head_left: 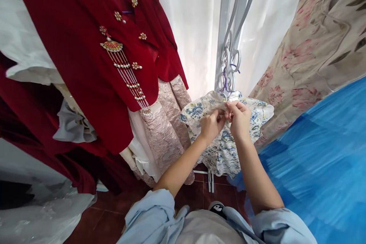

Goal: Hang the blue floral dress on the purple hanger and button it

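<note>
A small white dress with blue and yellow flowers [220, 148] hangs in front of me from a purple hanger [225, 80], which is hooked on the scrollwork of a grey metal rack [224, 51]. Both of my hands are at the front of its neckline. My left hand [212, 125] has its fingers curled and pinched on the cloth. Close beside it, almost touching, my right hand [238, 117] pinches the neckline edge between thumb and fingers. The fingertips cover whatever small part of the dress lies between them.
A dark red jacket [85, 45] with beaded brooches hangs at the left, over a pale pink textured skirt [166, 129]. At the right are a beige floral garment [309, 61] and a blue tulle skirt [314, 160]. White curtains [191, 19] hang behind; red tiles [191, 200] cover the floor.
</note>
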The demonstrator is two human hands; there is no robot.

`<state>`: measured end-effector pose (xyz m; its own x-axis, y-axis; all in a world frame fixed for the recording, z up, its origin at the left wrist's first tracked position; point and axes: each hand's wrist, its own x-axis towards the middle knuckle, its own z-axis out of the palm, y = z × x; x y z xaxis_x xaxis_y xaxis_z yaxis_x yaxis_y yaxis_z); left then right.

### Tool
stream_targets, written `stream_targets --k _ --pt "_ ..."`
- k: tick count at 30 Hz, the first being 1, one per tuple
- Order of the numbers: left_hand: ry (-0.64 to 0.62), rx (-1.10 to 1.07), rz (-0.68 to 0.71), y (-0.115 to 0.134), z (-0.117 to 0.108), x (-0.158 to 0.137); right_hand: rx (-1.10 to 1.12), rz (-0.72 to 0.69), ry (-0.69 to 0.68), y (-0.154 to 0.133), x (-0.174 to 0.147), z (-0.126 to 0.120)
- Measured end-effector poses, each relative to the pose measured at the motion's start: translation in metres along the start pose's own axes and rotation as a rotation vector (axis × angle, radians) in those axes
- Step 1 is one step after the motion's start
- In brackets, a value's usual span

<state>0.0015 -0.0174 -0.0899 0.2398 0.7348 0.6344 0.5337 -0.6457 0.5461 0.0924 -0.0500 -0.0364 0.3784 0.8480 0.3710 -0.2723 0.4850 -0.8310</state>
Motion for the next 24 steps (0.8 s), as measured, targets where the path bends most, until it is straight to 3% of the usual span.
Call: stream_targets --k 6,10,12,15,16,18,21,24 --pt "-0.049 0.036 0.024 0.003 0.01 0.003 0.01 0.06 -0.016 -0.008 0.019 0.006" --pt "-0.129 -0.011 0.07 -0.006 -0.009 -0.005 0.008 0.063 0.001 -0.005 0.022 0.002" --pt "-0.027 -0.087 0.103 -0.006 -0.027 0.002 0.002 0.042 -0.005 -0.002 0.018 -0.001" --pt "0.124 -0.138 0.273 0.005 -0.056 0.03 0.0 0.007 -0.004 0.003 0.008 -0.003" --pt "0.092 -0.136 0.331 0.011 -0.063 0.043 -0.004 -0.009 -0.002 0.004 0.005 -0.003" --pt "-0.108 -0.113 0.389 0.023 -0.071 0.067 -0.022 -0.047 0.0 0.007 0.001 -0.002" --pt "-0.411 -0.087 0.362 0.034 -0.071 0.093 -0.073 -0.103 0.014 0.009 -0.001 -0.001" --pt "-0.449 -0.113 0.381 0.035 -0.063 0.102 -0.14 -0.147 0.03 0.012 0.001 -0.003"
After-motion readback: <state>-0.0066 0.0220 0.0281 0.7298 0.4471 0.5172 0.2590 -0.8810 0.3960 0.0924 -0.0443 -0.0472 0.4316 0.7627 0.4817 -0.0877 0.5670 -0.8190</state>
